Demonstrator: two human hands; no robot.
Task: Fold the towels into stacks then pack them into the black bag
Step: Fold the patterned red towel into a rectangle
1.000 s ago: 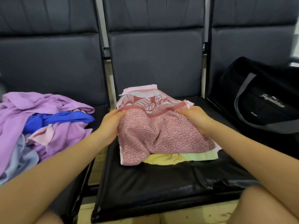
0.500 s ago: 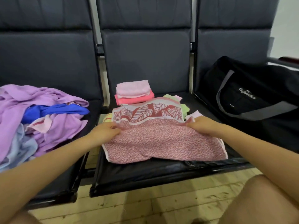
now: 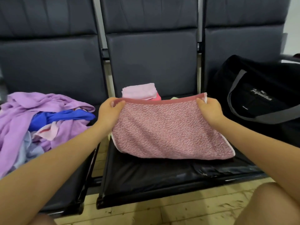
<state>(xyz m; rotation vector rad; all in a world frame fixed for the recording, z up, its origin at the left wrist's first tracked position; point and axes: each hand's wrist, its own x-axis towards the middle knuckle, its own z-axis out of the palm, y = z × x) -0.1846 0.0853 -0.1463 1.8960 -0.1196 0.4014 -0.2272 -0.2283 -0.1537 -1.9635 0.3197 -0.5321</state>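
A pink speckled towel point(image 3: 167, 132) with a darker pink border lies doubled over on the middle seat point(image 3: 146, 179). My left hand point(image 3: 109, 112) pinches its far left corner and my right hand point(image 3: 209, 111) pinches its far right corner, holding that edge raised. Behind it stands a small stack of folded pink towels point(image 3: 140, 91). A sliver of pale green cloth point(image 3: 173, 98) peeks out behind the raised edge. The black bag point(image 3: 263, 98) with grey straps sits on the right seat.
A heap of unfolded towels point(image 3: 37, 120), purple, blue and pale blue, covers the left seat. Dark padded seat backs point(image 3: 152, 59) rise behind everything. Pale floor tiles point(image 3: 162, 211) and my bare knees show at the bottom.
The towel's leaf-patterned half has been folded over, so only the speckled side shows. Both hands moved away from me to its far corners and lifted that edge.
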